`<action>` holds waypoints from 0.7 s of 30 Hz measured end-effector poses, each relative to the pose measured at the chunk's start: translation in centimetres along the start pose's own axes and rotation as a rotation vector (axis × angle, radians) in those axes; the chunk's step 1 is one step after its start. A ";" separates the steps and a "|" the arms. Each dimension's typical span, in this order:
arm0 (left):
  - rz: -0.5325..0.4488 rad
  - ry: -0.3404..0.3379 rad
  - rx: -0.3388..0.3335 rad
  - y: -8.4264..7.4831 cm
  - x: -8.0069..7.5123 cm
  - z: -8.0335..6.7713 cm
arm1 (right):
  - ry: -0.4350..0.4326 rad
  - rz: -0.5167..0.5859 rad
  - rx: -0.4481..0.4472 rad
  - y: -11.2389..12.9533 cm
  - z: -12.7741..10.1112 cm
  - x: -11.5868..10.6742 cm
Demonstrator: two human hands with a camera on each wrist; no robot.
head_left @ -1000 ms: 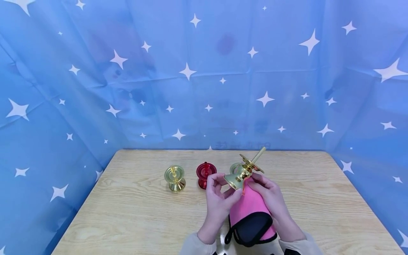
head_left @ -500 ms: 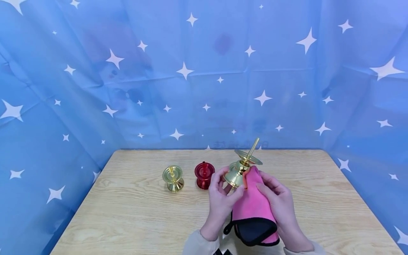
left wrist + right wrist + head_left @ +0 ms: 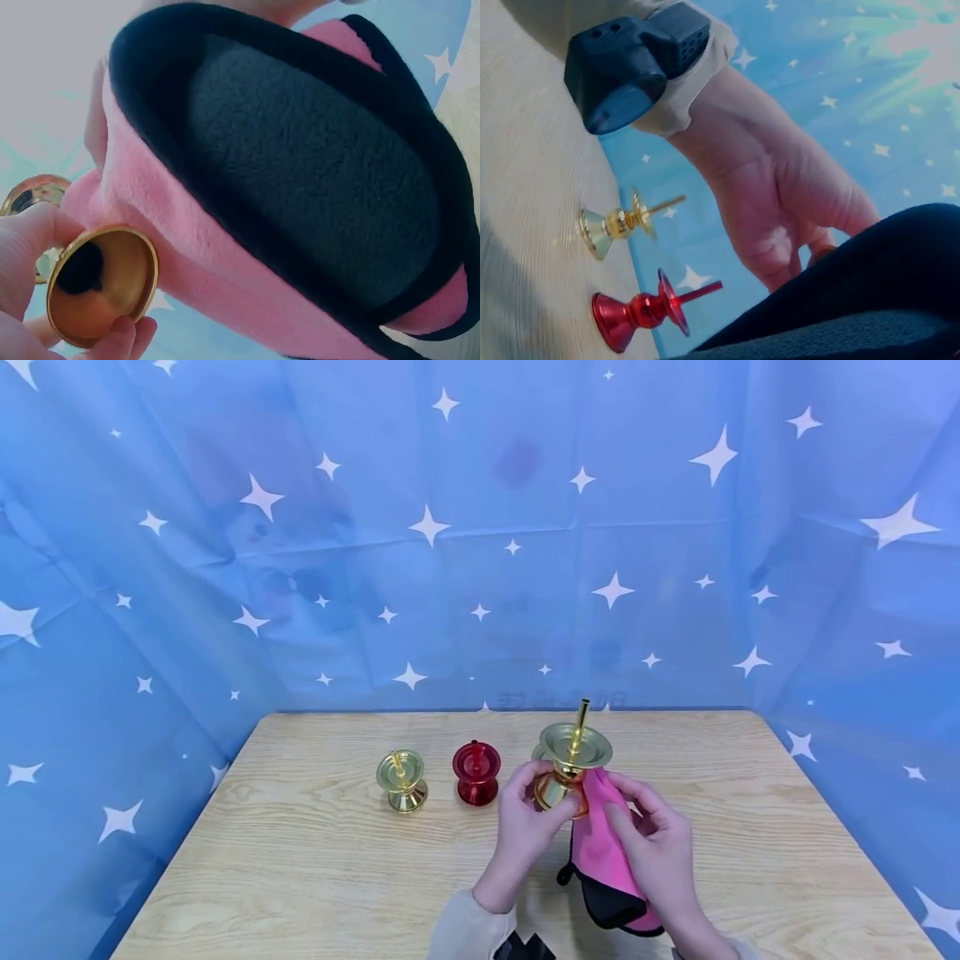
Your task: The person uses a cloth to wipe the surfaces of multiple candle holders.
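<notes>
Left wrist only: gold candlestick (image 3: pixel 101 285) hollow base (pink cloth (image 3: pixel 225 277) beside).

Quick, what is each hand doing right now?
Left hand: grips the gold candle holder by its base.
Right hand: holds the pink pouch.

You see a wooden surface (image 3: pixel 315 860) filling the lower part of the head view. On it, left of centre, a small gold candle holder (image 3: pixel 401 779) stands upright. Just to its right stands a red candle holder (image 3: pixel 476 771), near it but not touching. Behind the surface and along both sides of the frame hangs a blue cloth with white stars (image 3: pixel 300 527).
</notes>
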State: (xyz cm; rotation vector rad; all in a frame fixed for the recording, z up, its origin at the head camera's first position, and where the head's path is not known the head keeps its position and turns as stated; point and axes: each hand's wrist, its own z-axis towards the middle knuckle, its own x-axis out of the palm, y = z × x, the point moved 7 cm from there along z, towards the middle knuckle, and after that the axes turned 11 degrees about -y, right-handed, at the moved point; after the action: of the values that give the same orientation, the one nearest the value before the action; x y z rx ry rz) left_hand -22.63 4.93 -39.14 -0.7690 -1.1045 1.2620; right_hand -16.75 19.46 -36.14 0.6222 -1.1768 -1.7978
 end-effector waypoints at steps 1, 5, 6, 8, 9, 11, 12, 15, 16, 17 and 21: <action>0.009 -0.005 0.000 0.1 0.0 0.1 | 0.008 0.008 0.003 -0.1 0.0 0.0; 0.038 0.046 -0.005 0.6 0.3 0.1 | 0.030 0.018 0.014 -0.6 -0.1 -0.5; 0.047 0.064 0.002 0.7 0.4 0.1 | 0.032 0.015 0.017 -0.7 -0.1 -0.7; 0.048 0.105 0.010 1.0 0.7 0.0 | 0.030 0.018 0.027 -0.9 -0.2 -1.0; 0.043 0.117 0.014 1.1 0.9 -0.1 | 0.025 0.019 0.038 -1.0 -0.2 -1.2; 0.023 0.137 0.020 1.3 1.3 -0.2 | 0.016 0.014 0.060 -1.3 -0.2 -1.6; 0.013 0.143 0.023 1.4 1.5 -0.2 | 0.009 0.015 0.076 -1.4 -0.2 -1.8; 0.055 0.126 0.070 1.6 2.0 -0.1 | -0.015 0.019 0.143 -1.9 0.1 -2.7; 0.081 0.115 0.098 1.6 2.2 0.0 | -0.024 0.014 0.168 -2.0 0.1 -3.1; 0.110 0.099 0.131 1.7 2.4 0.1 | -0.034 0.010 0.196 -2.2 0.2 -3.5; 0.211 0.046 0.220 2.1 3.1 0.3 | -0.099 -0.038 0.284 -2.6 0.3 -5.3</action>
State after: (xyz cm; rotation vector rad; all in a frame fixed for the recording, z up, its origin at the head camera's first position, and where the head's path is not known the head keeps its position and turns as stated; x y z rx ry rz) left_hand -23.84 8.28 -40.34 -0.7572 -0.8459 1.5077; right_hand -15.36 24.63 -38.66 0.7282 -1.5128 -1.7232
